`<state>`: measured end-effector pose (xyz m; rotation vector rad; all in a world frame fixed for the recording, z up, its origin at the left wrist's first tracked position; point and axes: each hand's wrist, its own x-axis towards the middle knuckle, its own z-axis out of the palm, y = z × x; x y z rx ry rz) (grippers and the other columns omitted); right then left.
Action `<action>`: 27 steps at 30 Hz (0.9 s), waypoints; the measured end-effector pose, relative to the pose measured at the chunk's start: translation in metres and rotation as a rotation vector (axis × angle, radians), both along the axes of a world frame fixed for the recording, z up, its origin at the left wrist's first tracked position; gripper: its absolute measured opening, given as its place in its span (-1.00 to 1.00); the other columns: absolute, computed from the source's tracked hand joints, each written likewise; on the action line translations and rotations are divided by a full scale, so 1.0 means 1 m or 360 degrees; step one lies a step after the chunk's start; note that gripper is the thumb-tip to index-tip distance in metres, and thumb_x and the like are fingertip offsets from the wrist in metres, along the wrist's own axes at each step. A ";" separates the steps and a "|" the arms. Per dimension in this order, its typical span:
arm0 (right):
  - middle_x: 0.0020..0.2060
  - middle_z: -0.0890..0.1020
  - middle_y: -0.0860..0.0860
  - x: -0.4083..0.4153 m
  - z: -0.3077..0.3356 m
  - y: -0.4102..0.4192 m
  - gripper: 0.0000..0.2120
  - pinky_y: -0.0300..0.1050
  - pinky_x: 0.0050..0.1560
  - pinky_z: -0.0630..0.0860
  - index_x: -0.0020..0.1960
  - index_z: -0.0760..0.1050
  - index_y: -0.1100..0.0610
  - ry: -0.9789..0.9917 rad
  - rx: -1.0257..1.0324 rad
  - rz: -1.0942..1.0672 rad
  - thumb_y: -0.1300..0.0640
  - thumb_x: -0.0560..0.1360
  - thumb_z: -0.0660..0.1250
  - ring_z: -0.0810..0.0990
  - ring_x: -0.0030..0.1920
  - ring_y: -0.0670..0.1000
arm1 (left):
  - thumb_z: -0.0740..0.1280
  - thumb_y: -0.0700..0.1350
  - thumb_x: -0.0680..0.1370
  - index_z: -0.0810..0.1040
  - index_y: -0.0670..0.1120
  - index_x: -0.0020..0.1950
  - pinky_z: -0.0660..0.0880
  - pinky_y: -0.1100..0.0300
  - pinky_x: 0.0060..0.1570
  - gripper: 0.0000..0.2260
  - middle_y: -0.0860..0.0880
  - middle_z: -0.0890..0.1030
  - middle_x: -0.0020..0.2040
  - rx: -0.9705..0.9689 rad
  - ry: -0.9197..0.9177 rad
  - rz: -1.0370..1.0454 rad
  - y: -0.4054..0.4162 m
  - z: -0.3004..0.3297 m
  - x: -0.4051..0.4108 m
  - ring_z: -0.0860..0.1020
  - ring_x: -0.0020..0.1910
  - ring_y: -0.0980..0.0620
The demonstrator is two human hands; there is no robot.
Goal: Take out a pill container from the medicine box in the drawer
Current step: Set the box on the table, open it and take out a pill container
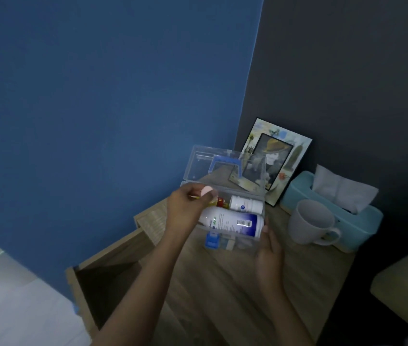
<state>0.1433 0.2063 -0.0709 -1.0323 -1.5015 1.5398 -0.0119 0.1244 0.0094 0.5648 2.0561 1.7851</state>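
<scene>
A clear plastic medicine box (241, 242) with a blue handle stands on the wooden nightstand (223, 290), its lid (198, 166) raised. Inside lie a large white bottle with a blue label (233, 221), a smaller white bottle (246, 204) and a small red item (221, 202). My left hand (185, 208) is over the box's left end, fingers closed on a small container with a pink cap (206, 191). My right hand (269, 250) rests flat against the box's right front corner, steadying it.
The drawer (103, 280) below the nightstand's left side stands pulled out. A grey mug (310, 222), a light blue tissue box (363, 221) and a picture frame (276, 158) stand behind and right of the box. A bed edge (10, 308) lies at lower left.
</scene>
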 end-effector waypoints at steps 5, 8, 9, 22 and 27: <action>0.25 0.58 -0.01 0.020 0.018 -0.024 -0.61 -0.14 0.25 0.48 0.41 0.40 0.11 0.0026 0.0161 0.0008 0.05 0.62 0.13 0.57 0.22 -0.08 | 0.40 -0.21 0.49 0.65 -0.11 0.00 0.61 0.21 -0.11 -0.89 -0.10 0.67 -0.12 0.0371 -0.0476 -0.0237 -0.050 -0.002 0.062 0.65 -0.15 0.01; 0.25 0.57 -0.10 0.048 0.018 -0.054 -0.68 -0.51 0.18 0.40 0.33 0.49 0.07 0.0129 0.0068 0.0005 0.08 0.60 0.19 0.51 0.25 -0.26 | 0.37 -0.24 0.51 0.64 -0.16 0.10 0.58 0.31 -0.17 -0.81 -0.05 0.70 -0.08 0.0410 -0.0599 -0.0292 -0.070 -0.021 0.102 0.65 -0.14 0.10; 0.24 0.59 -0.10 0.058 0.014 -0.064 -0.69 -0.55 0.14 0.39 0.30 0.51 0.07 0.0151 0.0020 0.0014 0.08 0.59 0.20 0.51 0.24 -0.29 | 0.36 -0.25 0.51 0.64 -0.17 0.11 0.57 0.33 -0.18 -0.81 -0.02 0.71 -0.11 0.0409 -0.0646 -0.0302 -0.075 -0.028 0.115 0.66 -0.15 0.14; 0.03 0.68 -0.12 0.100 -0.007 -0.114 -0.76 -0.49 0.06 0.47 0.18 0.58 0.06 -0.0023 0.0003 0.0116 0.22 0.57 0.26 0.62 0.02 -0.33 | 0.29 -0.25 0.57 0.59 -0.29 0.18 0.56 0.32 -0.11 -0.77 -0.21 0.65 -0.03 0.0225 -0.0667 -0.0502 -0.093 -0.058 0.165 0.59 -0.13 0.02; -0.08 0.68 -0.27 0.099 -0.010 -0.113 -0.76 -0.54 -0.01 0.45 0.17 0.59 0.04 -0.0083 0.0094 0.0137 0.23 0.58 0.26 0.61 -0.03 -0.38 | 0.25 -0.12 0.60 0.62 -0.11 0.10 0.57 0.13 0.03 -0.81 -0.06 0.68 -0.05 0.0016 -0.0132 -0.0504 -0.092 -0.069 0.168 0.64 -0.04 0.07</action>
